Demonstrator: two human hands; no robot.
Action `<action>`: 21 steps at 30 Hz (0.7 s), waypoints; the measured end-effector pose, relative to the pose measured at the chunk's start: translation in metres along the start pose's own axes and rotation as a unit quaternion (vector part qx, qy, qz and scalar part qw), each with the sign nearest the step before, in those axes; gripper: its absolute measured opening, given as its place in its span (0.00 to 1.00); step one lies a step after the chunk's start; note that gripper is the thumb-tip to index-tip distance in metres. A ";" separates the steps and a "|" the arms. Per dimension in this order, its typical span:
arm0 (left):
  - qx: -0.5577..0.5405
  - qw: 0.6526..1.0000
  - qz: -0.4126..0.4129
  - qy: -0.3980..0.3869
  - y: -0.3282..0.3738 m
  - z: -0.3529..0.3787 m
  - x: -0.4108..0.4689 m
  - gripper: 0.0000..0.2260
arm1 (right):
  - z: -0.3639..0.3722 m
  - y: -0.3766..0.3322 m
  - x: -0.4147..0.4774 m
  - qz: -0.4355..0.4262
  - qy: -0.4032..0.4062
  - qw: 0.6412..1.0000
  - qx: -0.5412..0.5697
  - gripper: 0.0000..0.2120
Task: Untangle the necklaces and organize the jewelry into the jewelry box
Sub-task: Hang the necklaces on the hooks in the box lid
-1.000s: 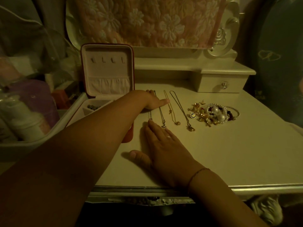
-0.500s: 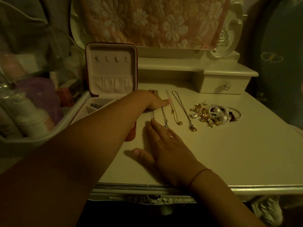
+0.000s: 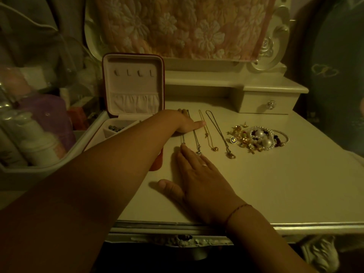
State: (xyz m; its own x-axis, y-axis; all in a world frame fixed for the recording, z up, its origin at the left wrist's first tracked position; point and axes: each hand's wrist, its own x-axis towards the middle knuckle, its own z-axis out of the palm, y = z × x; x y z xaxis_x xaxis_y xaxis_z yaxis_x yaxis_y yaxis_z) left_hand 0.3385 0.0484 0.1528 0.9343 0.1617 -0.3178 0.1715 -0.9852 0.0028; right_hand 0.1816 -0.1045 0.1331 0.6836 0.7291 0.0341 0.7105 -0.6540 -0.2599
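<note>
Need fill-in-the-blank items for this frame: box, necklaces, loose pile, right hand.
The jewelry box stands ___. ___ necklaces lie side by side on the dressing table. The heap of earrings and bracelets sits to the necklaces' ___. The right hand lies ___ on the table.
Missing: open, four, right, flat.
</note>
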 end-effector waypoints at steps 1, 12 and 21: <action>-0.005 1.000 0.000 0.001 0.001 0.000 -0.001 0.44 | 0.000 0.000 0.000 0.001 0.001 1.000 0.001 0.49; -0.073 0.996 0.021 0.036 0.003 -0.008 -0.022 0.41 | -0.001 0.000 -0.001 -0.004 0.015 1.000 0.008 0.46; -0.208 0.960 0.117 0.145 -0.022 -0.007 -0.120 0.36 | -0.003 0.002 -0.005 0.017 0.077 0.989 0.122 0.49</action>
State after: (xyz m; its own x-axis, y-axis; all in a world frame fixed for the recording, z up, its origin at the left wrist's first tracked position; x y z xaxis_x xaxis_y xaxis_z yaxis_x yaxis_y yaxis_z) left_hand 0.2247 0.0513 0.1976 0.9999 0.0062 0.0145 -0.0008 -0.8984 0.4392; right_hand 0.1802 -0.1104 0.1347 0.7367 0.6561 0.1640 0.6385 -0.5948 -0.4884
